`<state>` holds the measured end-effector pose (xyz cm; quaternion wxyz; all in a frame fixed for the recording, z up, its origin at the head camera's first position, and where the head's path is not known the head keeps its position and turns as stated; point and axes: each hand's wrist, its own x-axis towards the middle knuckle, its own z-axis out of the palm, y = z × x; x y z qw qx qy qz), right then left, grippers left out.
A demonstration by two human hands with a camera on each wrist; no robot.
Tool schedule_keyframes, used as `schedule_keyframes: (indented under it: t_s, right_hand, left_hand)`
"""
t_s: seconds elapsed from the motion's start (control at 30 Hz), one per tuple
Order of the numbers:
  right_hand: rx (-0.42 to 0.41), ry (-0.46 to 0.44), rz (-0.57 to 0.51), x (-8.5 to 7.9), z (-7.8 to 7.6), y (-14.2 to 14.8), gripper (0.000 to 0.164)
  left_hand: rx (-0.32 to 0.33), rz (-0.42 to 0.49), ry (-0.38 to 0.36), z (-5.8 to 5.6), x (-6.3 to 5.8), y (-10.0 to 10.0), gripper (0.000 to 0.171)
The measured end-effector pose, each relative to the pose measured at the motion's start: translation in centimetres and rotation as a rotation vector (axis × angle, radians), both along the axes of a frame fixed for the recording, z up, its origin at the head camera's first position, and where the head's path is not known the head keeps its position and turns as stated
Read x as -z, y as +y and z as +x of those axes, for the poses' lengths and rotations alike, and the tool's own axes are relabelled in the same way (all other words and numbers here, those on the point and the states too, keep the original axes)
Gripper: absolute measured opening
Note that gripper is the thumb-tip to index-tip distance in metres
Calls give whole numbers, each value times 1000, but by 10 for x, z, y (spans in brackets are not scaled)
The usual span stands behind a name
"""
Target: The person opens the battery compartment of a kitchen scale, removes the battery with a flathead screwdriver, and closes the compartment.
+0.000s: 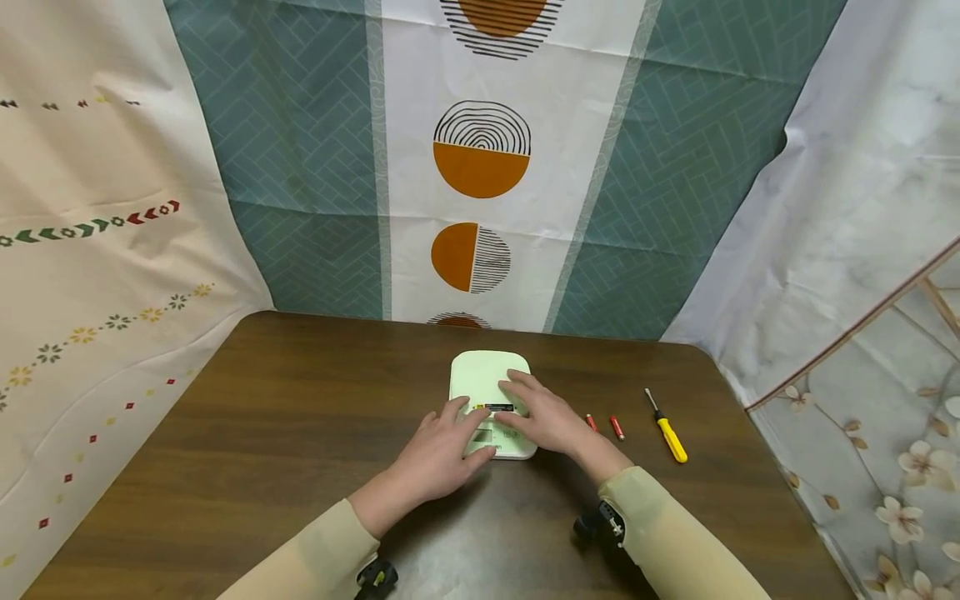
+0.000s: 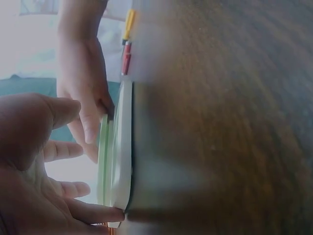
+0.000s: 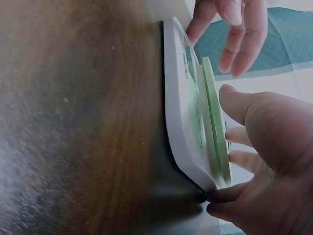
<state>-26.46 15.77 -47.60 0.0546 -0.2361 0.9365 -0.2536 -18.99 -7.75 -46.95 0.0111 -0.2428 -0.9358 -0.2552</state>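
Observation:
A pale green kitchen scale (image 1: 471, 375) lies flat on the brown table, its small grey display (image 1: 482, 436) towards me. A narrow black-and-yellow strip (image 1: 498, 407) shows across its top; I cannot tell what it is. My left hand (image 1: 438, 454) is at the scale's left side, fingers spread and loosely bent, one fingertip (image 2: 115, 214) by the white base's edge. My right hand (image 1: 543, 412) reaches over the right side, with its lower fingers (image 3: 227, 193) at the base's corner. In the right wrist view, the green platform (image 3: 215, 122) stands above the white base (image 3: 177, 98).
Two red batteries (image 1: 617, 427) lie right of the scale, one partly hidden by my right hand. Farther right is a screwdriver (image 1: 672, 440) with a yellow handle. Patterned cloth (image 1: 315, 167) hangs behind the wooden table (image 1: 300, 417).

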Motion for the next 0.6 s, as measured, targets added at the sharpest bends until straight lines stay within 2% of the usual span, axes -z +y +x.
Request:
schedule_keyframes:
  t_s: [0.17,0.27,0.4,0.6]
  right_hand:
    - [12,3,11,2,-1,2,66]
    - [27,25,11,2,3,1,63]
    - [39,64,21,1,18,-1,60]
    - [42,109,38,-6,45,2,63]
  left_hand:
    - [11,8,-11,-1,1,0,54]
    - [16,0,-6,-2,3,-2,54]
    - [2,-4,-2,-5,4,-6,54]
    - [-28,-7,-4,-10,-2,-14,54]
